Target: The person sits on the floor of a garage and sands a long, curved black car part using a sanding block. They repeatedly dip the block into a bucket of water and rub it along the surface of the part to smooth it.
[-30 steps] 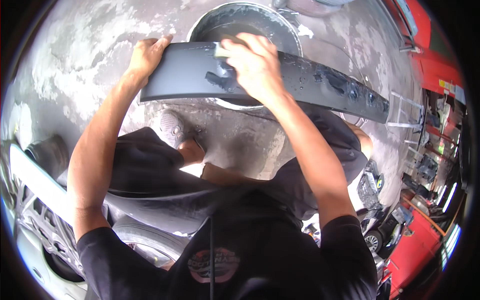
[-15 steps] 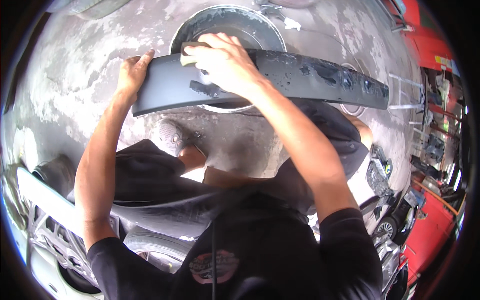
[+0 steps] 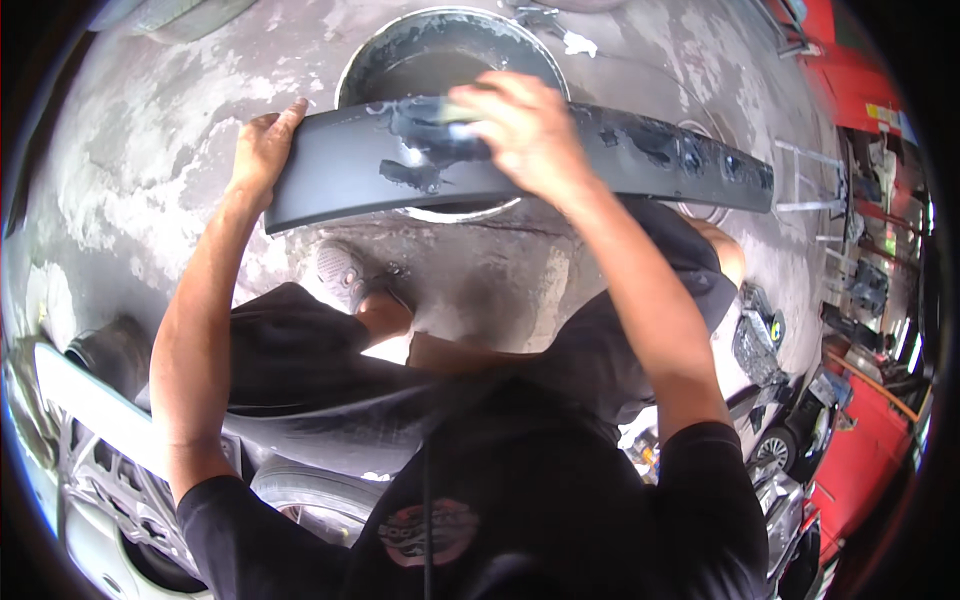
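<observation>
A long, slightly curved dark grey panel [image 3: 335,165], like a car trim piece or spoiler, lies across the top of a round basin [image 3: 364,52]. Dark, wet-looking patches and rough spots mark its surface. My left hand [image 3: 264,155] grips the panel's left end, thumb up along the edge. Against the panel's upper middle, my right hand [image 3: 532,135] presses a small pale sanding sponge [image 3: 450,112]. Both hand and sponge are blurred by motion, and the fingers partly cover the sponge.
Worn concrete floor surrounds my shoe [image 3: 342,275]. A tire [image 3: 320,490] and a pale car part [image 3: 100,405] lie at lower left. A metal stand [image 3: 808,180], a black mesh part [image 3: 757,350] and red bodywork [image 3: 865,455] are on the right.
My right hand has slid the sponge rightward along the panel, uncovering a dark wet smear where it was. My left hand stays at the panel's left end.
</observation>
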Demonstrator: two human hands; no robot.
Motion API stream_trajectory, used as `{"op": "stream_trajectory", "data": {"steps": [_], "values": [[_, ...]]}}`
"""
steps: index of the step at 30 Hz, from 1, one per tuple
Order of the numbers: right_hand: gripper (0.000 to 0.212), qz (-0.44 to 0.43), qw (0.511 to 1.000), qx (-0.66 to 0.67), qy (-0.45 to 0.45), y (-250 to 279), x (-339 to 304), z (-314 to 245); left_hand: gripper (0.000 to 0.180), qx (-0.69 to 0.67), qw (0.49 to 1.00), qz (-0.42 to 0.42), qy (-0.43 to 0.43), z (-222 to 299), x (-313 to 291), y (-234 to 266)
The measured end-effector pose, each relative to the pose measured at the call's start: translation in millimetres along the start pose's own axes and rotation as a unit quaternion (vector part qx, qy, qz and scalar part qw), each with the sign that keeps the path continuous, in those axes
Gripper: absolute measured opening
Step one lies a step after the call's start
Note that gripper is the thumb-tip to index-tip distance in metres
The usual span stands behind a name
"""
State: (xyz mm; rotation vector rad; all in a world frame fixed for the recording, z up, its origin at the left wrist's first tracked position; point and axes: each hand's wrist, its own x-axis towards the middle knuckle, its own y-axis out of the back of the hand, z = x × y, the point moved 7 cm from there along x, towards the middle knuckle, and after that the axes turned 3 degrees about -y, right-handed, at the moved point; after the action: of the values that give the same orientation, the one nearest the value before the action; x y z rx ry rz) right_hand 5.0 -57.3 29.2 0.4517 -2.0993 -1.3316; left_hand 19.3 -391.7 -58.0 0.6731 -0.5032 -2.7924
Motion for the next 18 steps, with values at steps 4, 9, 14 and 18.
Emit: {"op": "stream_trajectory", "data": {"steps": [4,9,14,18], "values": [[0.042,0.044,0.985,-0.044,-0.162,63,-72,89,0.061,-0.022,1.0,-0.01,-0.002,7,-2,-7],[0.042,0.065,0.99,-0.007,-0.122,21,-32,59,0.06,0.0,1.0,0.005,-0.005,12,-2,-5],[0.045,0.052,0.997,0.013,-0.048,42,-93,40,0.061,0.047,0.998,0.012,-0.034,10,3,-3],[0.038,0.083,0.994,0.009,-0.069,34,-36,51,0.061,0.086,0.996,-0.007,-0.034,12,7,-5]]}}
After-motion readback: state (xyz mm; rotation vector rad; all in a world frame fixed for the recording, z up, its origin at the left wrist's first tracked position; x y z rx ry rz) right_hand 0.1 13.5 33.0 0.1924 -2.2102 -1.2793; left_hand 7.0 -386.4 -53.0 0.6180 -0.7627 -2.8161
